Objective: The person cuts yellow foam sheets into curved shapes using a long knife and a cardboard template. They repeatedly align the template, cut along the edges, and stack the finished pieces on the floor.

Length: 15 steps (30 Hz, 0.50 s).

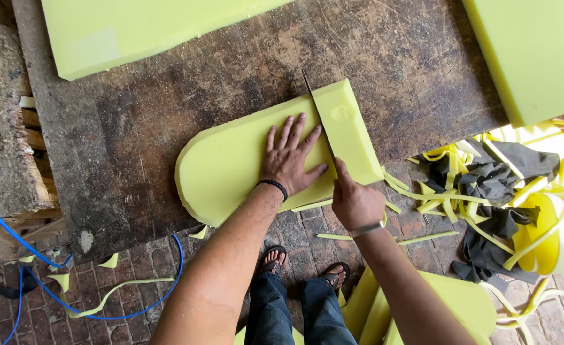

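A yellow-green foam piece (231, 160) with a rounded left end lies on a dark worn wooden table (167, 102). My left hand (289, 158) presses flat on the foam with fingers spread. My right hand (353, 199) grips a long thin knife (317, 115) whose blade runs across the foam, dividing off the right-hand section (349, 131). The blade tip pokes out past the foam's far edge.
Large foam slabs lie at the table's top left (135, 29) and top right (537, 51). Foam offcut strips and dark cloth (493, 191) litter the brick floor on the right. A blue cable (58, 281) runs at left. More foam pieces (448, 306) rest by my feet.
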### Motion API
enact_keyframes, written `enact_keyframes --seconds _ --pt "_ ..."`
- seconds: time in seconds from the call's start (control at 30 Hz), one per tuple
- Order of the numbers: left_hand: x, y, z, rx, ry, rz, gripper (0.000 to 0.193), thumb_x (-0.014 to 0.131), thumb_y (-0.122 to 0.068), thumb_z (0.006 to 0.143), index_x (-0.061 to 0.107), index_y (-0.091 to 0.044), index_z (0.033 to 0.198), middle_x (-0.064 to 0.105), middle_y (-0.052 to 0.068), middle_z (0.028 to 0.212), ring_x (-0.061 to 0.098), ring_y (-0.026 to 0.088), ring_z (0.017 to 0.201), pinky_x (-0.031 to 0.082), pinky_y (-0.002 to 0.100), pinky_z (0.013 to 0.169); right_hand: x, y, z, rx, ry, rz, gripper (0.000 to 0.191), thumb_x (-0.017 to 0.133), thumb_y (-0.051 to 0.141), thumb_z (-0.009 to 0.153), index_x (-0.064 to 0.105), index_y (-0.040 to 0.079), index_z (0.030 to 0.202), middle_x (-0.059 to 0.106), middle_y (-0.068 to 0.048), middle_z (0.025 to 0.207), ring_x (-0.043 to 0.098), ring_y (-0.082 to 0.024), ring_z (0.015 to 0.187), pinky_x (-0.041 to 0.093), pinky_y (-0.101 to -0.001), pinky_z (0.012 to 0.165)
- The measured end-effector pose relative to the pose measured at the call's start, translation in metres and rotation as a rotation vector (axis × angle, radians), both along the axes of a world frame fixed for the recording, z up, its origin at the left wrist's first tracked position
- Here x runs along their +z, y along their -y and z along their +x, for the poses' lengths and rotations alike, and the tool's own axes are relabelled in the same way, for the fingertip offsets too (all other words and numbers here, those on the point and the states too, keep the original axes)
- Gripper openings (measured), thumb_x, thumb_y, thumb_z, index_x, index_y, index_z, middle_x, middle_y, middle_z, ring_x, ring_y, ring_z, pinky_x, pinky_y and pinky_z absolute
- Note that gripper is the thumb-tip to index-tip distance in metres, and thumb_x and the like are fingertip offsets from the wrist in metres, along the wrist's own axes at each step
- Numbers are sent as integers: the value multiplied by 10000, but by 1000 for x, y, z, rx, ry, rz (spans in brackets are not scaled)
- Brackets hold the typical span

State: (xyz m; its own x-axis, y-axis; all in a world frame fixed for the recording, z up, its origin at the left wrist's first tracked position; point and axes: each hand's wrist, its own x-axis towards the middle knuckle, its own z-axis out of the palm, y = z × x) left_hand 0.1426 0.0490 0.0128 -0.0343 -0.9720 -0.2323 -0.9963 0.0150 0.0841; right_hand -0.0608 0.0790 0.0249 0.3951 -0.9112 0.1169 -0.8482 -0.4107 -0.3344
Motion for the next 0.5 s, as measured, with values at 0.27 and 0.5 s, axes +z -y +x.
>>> enact_keyframes --seconds 0.27,0.5 --pt "-1 -1 3 -115 -23 61 932 387 -818 887 114 -335 1636 0 103 1717 52 304 1580 22 546 1257 -21 -89 -52 -26 -10 90 569 629 260 944 505 200 1496 625 -50 504 598 -244 384 465 -416 386" --pt "-7 0 5 -131 1 67 951 355 -844 900 67 -326 1643 -37 122 1719 21 307 1582 5 555 1254 -35 -185 -85 -99 -19 188 603 679 257 905 501 155 1472 604 -29 463 568 -202 339 452 -392 358"
